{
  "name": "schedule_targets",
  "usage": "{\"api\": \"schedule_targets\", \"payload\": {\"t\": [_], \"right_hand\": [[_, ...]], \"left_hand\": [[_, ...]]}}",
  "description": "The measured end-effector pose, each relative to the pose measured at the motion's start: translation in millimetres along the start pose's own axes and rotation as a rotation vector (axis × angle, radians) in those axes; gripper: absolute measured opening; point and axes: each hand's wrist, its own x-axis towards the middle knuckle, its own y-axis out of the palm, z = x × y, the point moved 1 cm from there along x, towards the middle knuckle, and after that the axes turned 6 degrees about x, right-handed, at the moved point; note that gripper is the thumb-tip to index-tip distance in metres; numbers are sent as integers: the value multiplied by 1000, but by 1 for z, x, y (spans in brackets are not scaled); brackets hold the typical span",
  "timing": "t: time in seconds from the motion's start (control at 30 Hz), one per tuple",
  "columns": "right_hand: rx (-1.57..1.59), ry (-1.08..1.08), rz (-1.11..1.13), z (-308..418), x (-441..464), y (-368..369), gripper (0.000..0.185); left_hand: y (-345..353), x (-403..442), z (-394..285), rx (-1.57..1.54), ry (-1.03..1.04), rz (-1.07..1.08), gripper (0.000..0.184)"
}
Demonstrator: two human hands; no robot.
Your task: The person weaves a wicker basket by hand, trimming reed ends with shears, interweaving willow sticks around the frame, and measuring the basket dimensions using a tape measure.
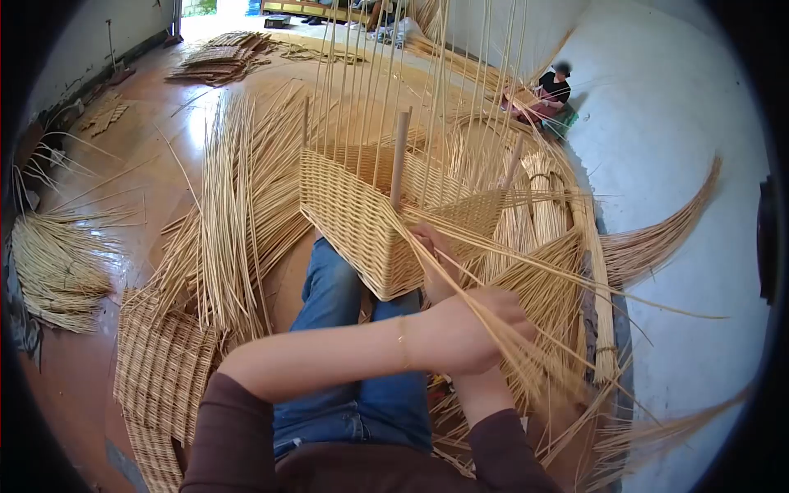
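A partly woven wicker basket (345, 201) rests tilted on the knees, with tall thin stakes and thicker wooden rods (400, 156) standing up from it. My right hand (436, 251) is closed at the basket's near right corner, its fingertips on the strands by the rim. Crossing over my right forearm, my left hand (472, 329) is curled closed around long wicker strands (526, 361), whose loose ends are blurred. These strands run from the basket's corner down to the right. The left fingers are partly hidden.
Loose wicker (226, 205) lies left of the basket, beside a woven panel (164, 361). Tied bundles (546, 197) lie along the right wall. Another person (552, 90) sits at the back right. More woven pieces (222, 56) are on the floor at the back left.
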Motion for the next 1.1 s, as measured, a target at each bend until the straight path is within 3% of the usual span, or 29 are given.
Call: {"api": "schedule_targets", "payload": {"t": [0.03,0.07,0.1,0.13,0.17,0.23,0.3,0.37,0.43,0.47,0.53,0.6,0.7,0.8,0.97,1.0,1.1], "right_hand": [[180,60,22,-5,-1,0,35],[26,113,-64,33,-9,5,45],[181,239,-67,32,-4,-1,51],[337,365,-73,28,2,-7,58],[-85,325,-187,24,1,-8,60],[198,390,-281,34,10,-5,59],[325,395,-326,39,13,-4,57],[409,451,-374,43,13,-3,57],[536,521,-421,35,11,-4,58],[545,515,-430,34,10,-7,58],[690,571,-457,30,11,-5,58],[714,571,-469,31,13,-1,57],[544,446,-473,31,14,4,58],[469,371,-465,20,8,11,60],[326,320,-410,29,6,17,61],[316,334,-412,31,6,18,60],[278,348,-414,27,7,15,58]], "left_hand": [[-2,14,1,0,-64,32,11],[-10,28,3,-8,-211,-69,11],[-21,42,9,-16,-359,-168,12],[-35,58,28,-199,-373,-359,18],[-54,72,47,-187,-492,-320,25],[-105,68,60,-181,-656,-268,30],[-113,29,88,219,-609,-255,32],[-108,-37,60,623,-762,-56,35],[-78,-105,52,595,-1050,249,29],[-50,-161,67,490,-1008,28,26],[-23,-248,97,463,-1191,-132,25],[-6,-252,105,355,-1197,-251,27],[-9,-223,93,323,-1204,-258,22],[-7,-182,107,351,-960,-406,24],[-1,-94,155,-39,-1131,-661,51],[-4,-81,160,-77,-1195,-601,64],[-9,-87,165,141,-1084,-368,68]]}}
